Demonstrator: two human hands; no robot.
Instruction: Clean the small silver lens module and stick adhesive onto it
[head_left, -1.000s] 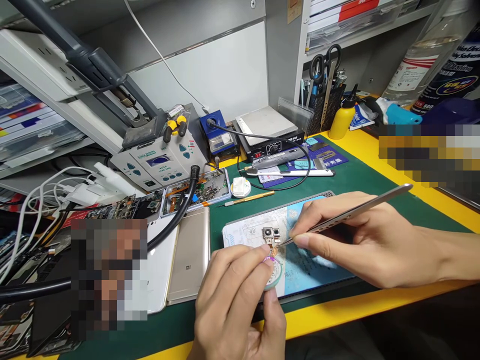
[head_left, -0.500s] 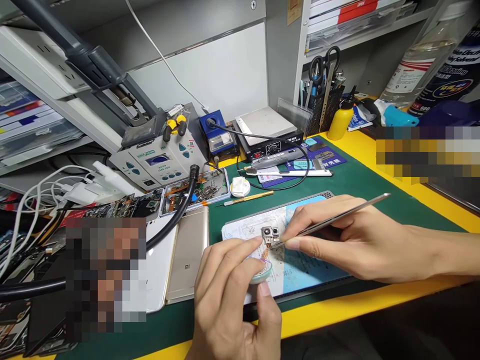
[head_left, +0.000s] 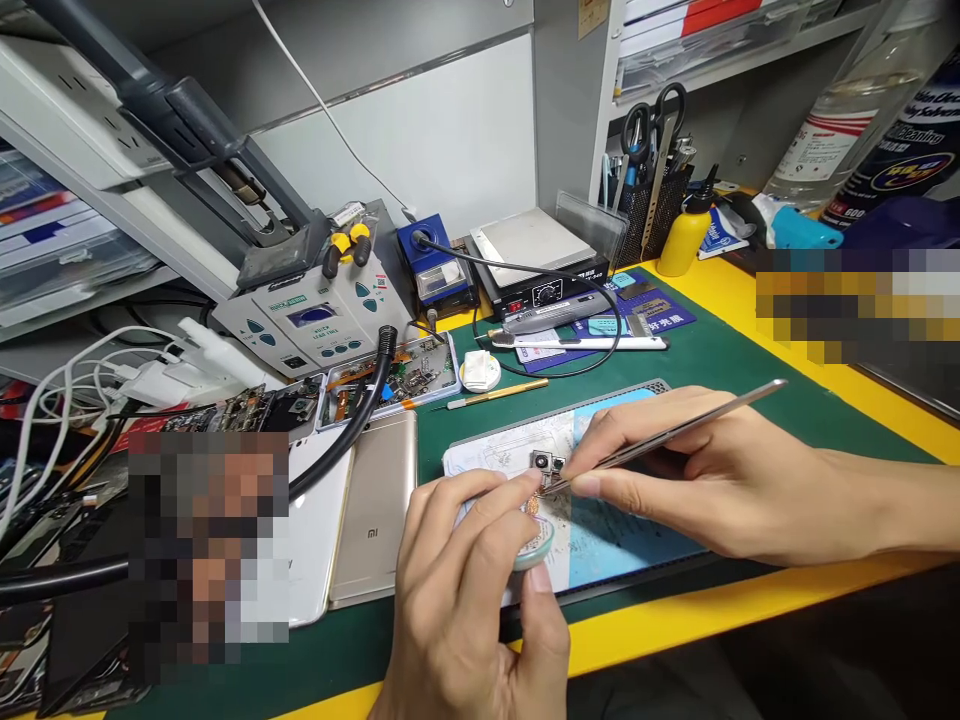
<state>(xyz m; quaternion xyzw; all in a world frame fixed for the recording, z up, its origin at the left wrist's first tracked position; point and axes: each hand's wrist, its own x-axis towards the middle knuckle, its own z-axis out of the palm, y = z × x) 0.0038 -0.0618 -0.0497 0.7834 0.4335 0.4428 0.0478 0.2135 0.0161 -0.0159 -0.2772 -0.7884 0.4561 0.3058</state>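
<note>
My left hand point(head_left: 476, 590) is closed on a small round spool of desoldering braid point(head_left: 538, 548) with a pale teal rim, pinched between thumb and fingers. Copper-coloured braid point(head_left: 533, 505) comes out of its far side. Another left fingertip touches a small dual camera module point(head_left: 541, 461) lying on a white and blue pad point(head_left: 622, 550). In my right hand point(head_left: 712, 480) are slim metal tweezers point(head_left: 682, 428), held like a pen, with their tips down beside the module and the braid. Fingers partly hide the exact contact at the tips.
A gold phone point(head_left: 375, 510) and a white one point(head_left: 319, 530) lie left of the pad. Behind are a parts tray point(head_left: 450, 385), a thin gold-handled tool point(head_left: 499, 394), a hot-air station point(head_left: 311, 315), and a heating plate point(head_left: 532, 250). A black hose point(head_left: 352, 430) crosses the left side.
My left hand has shifted slightly right with the spool, and its fingertip now covers more of the camera module. The module sits a little further right; my right hand barely differs.
</note>
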